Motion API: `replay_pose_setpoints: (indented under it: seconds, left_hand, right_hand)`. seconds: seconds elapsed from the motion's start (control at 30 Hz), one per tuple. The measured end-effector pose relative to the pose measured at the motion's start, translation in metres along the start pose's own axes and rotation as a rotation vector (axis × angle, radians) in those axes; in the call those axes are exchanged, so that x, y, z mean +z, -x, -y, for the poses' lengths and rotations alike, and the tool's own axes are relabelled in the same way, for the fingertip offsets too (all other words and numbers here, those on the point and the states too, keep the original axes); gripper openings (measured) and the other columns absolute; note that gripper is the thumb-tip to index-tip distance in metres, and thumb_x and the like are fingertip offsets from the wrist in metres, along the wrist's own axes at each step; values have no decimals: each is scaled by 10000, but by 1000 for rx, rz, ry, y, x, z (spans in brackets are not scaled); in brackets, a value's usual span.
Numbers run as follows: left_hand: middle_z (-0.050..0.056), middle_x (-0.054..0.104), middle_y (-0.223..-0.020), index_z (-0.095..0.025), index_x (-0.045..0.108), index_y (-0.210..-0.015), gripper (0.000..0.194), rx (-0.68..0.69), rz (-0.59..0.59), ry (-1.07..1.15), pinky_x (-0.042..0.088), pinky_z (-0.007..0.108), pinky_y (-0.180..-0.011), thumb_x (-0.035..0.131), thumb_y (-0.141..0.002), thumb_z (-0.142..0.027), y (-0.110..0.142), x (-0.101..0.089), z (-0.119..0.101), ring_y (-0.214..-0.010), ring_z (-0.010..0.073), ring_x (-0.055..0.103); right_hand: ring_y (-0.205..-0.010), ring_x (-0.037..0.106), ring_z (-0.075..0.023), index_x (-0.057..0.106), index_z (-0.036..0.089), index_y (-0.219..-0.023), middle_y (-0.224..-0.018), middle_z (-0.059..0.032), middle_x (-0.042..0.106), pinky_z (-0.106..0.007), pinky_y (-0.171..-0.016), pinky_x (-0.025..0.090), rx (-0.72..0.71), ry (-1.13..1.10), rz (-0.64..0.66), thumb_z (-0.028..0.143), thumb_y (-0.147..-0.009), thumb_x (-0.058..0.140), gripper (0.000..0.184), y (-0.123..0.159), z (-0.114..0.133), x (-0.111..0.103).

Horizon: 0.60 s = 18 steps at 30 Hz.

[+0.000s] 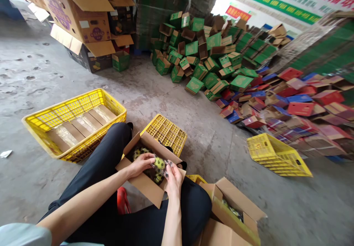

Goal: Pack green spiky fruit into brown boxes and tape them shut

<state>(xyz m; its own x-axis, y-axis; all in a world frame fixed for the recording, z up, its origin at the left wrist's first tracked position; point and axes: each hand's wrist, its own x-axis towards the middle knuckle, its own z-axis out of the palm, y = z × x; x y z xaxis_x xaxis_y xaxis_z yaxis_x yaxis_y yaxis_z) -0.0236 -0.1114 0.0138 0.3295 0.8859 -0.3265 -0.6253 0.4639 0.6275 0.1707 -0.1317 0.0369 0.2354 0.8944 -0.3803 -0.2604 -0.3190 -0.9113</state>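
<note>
Both my hands hold a small clear plastic packet [159, 163] with a yellow-green, dark-spotted round thing inside. Its left end is pinched in the fingers of my left hand [143, 164]. At the other end, my right hand [174, 176] grips the crinkled plastic. Beneath them stands an open cardboard box [146, 185] between my legs, its flaps folded out. Inside lie several more yellow-green and dark packets [140, 151], partly hidden by my hands. What exactly the packets contain is too small to tell.
A yellow crate [74, 155] with closed, taped cartons stands on the left. An upturned yellow crate [167, 132] lies ahead. Another open carton [235, 201] is beside my right knee. Farther off are a tilted yellow crate [278, 157] and heaped green boxes [195, 85].
</note>
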Motion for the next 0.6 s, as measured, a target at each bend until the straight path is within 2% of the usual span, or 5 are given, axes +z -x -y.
replay_pose_setpoints:
  seconds: [0.17,0.3,0.43,0.5,0.6]
  left_hand:
    - [29,708,-846,-142,719,-888,482,8,-26,-13,509,253,-735,1020,-612,-398,-1,-1,4,-748,135,656]
    - [23,697,-786,-134,706,-824,446,15,-43,-10,507,249,-722,1013,-624,-389,-1,-1,6,-699,123,633]
    - [90,748,-1042,-164,718,-939,432,28,-92,26,548,316,-882,968,-698,-419,-2,-4,4,-958,202,707]
    - [124,725,-1214,-183,721,-1051,451,24,-129,70,546,357,-960,947,-726,-399,-2,-7,2,-1140,250,687]
    - [159,676,-1346,-192,712,-1184,518,6,-171,107,544,403,-998,926,-727,-306,-3,-8,0,-1284,301,627]
  right_hand:
    - [-989,765,-278,793,202,-1106,-1144,-117,818,-304,-730,607,-28,52,-45,543,-666,900,566,1,-1,-1]
    - [-1007,761,-299,787,178,-1057,-1094,-139,820,-380,-870,609,-196,176,-44,598,-729,830,535,-3,1,-2]
    - [-1001,749,-291,770,176,-1026,-1065,-148,806,-395,-930,586,-421,408,-147,630,-832,707,498,-3,10,-6]
    - [-1011,745,-289,748,173,-1044,-1088,-160,793,-389,-916,584,-502,481,-220,616,-882,644,484,-1,14,-8]
    - [-1000,740,-279,735,168,-1078,-1095,-166,783,-371,-886,574,-567,626,-268,536,-949,566,425,3,17,-9]
